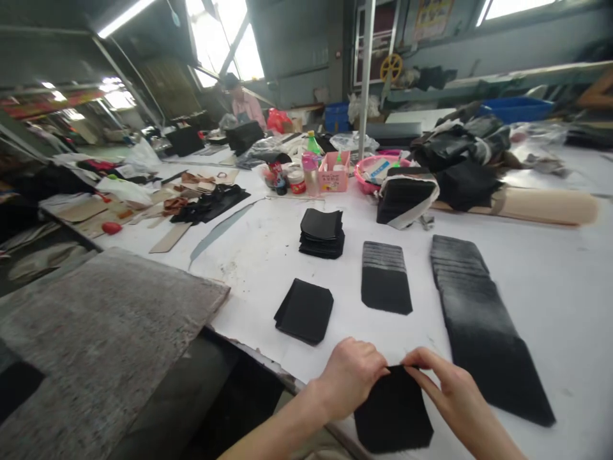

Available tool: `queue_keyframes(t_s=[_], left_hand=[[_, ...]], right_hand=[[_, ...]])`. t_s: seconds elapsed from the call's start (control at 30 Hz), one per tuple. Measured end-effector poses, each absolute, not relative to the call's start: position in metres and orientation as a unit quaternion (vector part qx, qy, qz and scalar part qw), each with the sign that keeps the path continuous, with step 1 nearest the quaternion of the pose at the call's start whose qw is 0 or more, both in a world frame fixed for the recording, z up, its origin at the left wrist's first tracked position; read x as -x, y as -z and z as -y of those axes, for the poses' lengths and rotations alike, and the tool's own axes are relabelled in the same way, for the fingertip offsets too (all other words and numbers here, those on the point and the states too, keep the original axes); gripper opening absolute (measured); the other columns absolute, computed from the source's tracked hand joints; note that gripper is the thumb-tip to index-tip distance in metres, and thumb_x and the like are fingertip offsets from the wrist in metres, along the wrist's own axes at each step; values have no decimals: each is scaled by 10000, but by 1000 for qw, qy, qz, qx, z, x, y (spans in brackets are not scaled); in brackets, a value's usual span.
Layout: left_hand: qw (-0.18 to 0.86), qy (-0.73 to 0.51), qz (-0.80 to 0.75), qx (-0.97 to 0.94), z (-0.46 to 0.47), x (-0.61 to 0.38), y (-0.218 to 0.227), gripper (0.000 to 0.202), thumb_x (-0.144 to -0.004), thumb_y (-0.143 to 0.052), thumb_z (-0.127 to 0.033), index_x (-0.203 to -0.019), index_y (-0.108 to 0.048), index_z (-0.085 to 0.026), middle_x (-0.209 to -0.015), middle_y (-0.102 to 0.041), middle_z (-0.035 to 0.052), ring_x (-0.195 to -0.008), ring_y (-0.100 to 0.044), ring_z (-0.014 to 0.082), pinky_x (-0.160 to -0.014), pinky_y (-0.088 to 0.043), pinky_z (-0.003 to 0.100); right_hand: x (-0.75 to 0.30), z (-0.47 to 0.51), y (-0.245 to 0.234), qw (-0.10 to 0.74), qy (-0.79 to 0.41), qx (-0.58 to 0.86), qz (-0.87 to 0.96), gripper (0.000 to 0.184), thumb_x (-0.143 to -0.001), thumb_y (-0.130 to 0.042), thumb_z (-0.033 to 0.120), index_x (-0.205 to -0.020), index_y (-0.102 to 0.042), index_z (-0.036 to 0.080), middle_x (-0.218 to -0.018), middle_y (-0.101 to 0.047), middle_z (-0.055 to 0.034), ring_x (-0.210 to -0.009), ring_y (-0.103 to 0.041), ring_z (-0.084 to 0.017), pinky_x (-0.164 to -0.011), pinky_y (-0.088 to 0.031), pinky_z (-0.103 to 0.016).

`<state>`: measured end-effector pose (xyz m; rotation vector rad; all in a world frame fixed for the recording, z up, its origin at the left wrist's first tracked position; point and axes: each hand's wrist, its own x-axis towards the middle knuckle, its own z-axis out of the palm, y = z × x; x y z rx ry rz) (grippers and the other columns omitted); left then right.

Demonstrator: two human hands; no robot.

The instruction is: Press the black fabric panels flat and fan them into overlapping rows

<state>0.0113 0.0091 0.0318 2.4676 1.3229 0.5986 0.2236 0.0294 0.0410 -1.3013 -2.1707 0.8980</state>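
Note:
Near the table's front edge lies a black panel (395, 412) with cut corners. My left hand (352, 370) pinches its far edge near the left corner. At the same far edge, my right hand (443, 380) grips it between thumb and fingertips. Left of centre is a small pile of similar black panels (306, 311), slightly fanned. Behind it rises a taller, curled stack of black pieces (322, 231). A short overlapping row of black panels (385, 281) lies ahead of my hands. To the right stretches a longer overlapping row of black panels (483, 326).
A stone slab (110, 345) stands at the left, with a gap before the white table (239, 255). Farther back are a pink box (334, 174), a pink basket (366, 182), a metal pole (368, 76), a beige roll (546, 206) and scraps. A person (246, 105) is in the background.

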Motion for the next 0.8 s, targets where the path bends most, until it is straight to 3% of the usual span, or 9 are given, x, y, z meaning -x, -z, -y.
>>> queue_keyframes(t_s=[0.4,0.67,0.8], left_hand=[[310,-358,-613,-632,-9,68,-58,184,-962,-499,-280,-862,-624,-190,-776,-602,-12,-701,-533,120,-660,-380,224],[374,-351,-592,-622,-5,59,-53,237,-959,-497,-345,-858,-642,-188,-763,-600,-14,-698,-525,125,-648,-372,232],[381,-346,-586,-626,-3,52,-50,230,-956,-501,-345,-869,-648,-191,-775,-614,-14,-710,-539,127,-664,-380,234]], right_hand=[[-215,-70,-24,318,-332,545,702,302,-836,-602,528,-919,-693,252,-887,-719,-22,-784,-684,-188,-665,-525,-220],[-159,-72,-48,309,-464,490,670,312,-906,-527,468,-1016,-711,242,-1005,-719,-33,-938,-661,-201,-844,-503,-295],[-143,-68,-52,314,-494,461,667,271,-892,-560,435,-913,-715,214,-875,-707,-21,-819,-635,-178,-742,-489,-269]])
